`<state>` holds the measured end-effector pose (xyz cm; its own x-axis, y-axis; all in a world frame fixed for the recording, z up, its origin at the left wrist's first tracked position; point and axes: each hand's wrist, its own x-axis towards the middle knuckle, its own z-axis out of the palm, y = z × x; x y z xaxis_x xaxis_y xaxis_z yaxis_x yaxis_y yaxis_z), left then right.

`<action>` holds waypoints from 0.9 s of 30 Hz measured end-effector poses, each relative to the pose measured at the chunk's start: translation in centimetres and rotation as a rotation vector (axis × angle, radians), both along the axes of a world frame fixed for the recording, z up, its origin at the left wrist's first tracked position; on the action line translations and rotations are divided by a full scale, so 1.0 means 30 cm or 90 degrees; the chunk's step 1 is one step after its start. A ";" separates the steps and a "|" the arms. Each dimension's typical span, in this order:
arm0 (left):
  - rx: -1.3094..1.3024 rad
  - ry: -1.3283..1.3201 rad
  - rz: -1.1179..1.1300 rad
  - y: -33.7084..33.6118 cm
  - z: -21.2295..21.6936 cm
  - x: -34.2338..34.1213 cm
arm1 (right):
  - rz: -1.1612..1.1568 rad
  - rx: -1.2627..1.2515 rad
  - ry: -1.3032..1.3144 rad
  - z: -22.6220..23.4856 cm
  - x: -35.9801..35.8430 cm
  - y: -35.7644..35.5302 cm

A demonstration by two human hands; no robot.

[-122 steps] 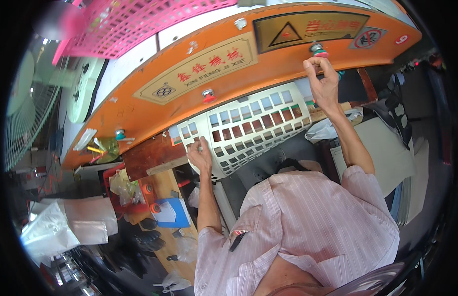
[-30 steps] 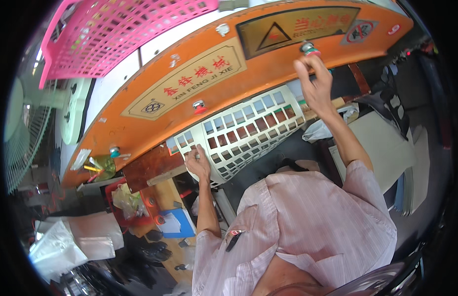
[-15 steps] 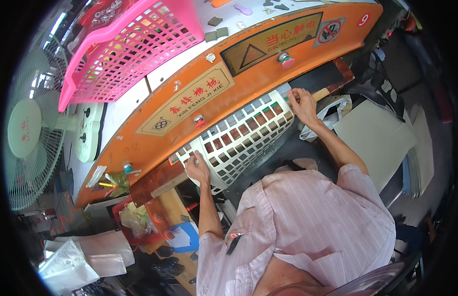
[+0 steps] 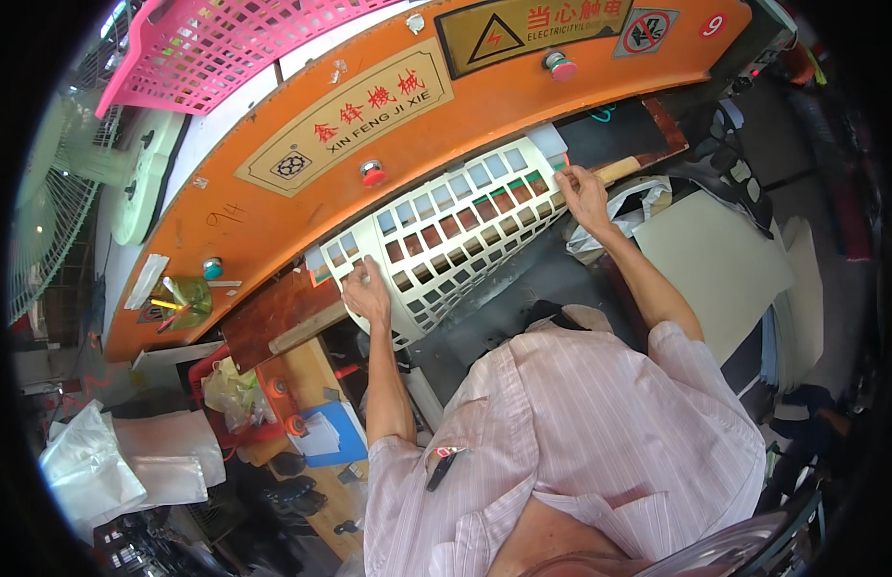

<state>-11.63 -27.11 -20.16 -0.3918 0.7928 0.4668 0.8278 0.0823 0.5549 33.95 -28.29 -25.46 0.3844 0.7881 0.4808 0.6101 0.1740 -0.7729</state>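
Observation:
A thin off-white sheet [image 4: 371,242] punched with rows of rectangular openings stretches between my hands. Its far part lies flat on the machine bed below the orange machine front [image 4: 484,120], while the near part curves down toward me. My left hand [image 4: 367,291] pinches the sheet near its left end, fingers bent and pressed together. At the opposite end, my right hand [image 4: 584,200] grips the sheet's corner between thumb and fingers. Through the openings, grey, reddish-brown and green surfaces show. What the fingertips press from below is hidden.
Red buttons [image 4: 372,173] and a teal button [image 4: 211,267] stick out of the orange front. A pink basket [image 4: 244,58] and a fan [image 4: 57,216] stand at the far left. Pale sheets [image 4: 710,269] are stacked on the right. A blue clipboard [image 4: 348,433] lies at the lower left.
The sheet lies flatter and more of its far part rests on the bed. Both hands keep hold of its ends. The whole view has shifted, with the basket now higher in the picture.

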 end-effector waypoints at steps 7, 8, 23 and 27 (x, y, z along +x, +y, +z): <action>-0.030 0.049 0.006 -0.028 -0.002 0.040 | 0.031 0.012 -0.163 0.213 -0.085 0.173; -0.031 0.043 0.019 -0.035 0.001 0.045 | 0.062 0.042 -0.168 0.256 -0.126 0.220; -0.154 0.006 0.003 -0.151 0.017 0.060 | 0.530 -0.550 0.424 0.329 -0.269 0.689; -0.195 0.007 0.025 -0.160 0.034 0.063 | 0.509 -0.363 0.141 0.404 -0.206 0.667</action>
<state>-9.73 -31.91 -19.14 -0.4216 0.8814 0.2130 0.8262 0.2766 0.4909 27.79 -8.28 -13.35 -0.3230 0.9440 -0.0665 0.3079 0.0384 -0.9506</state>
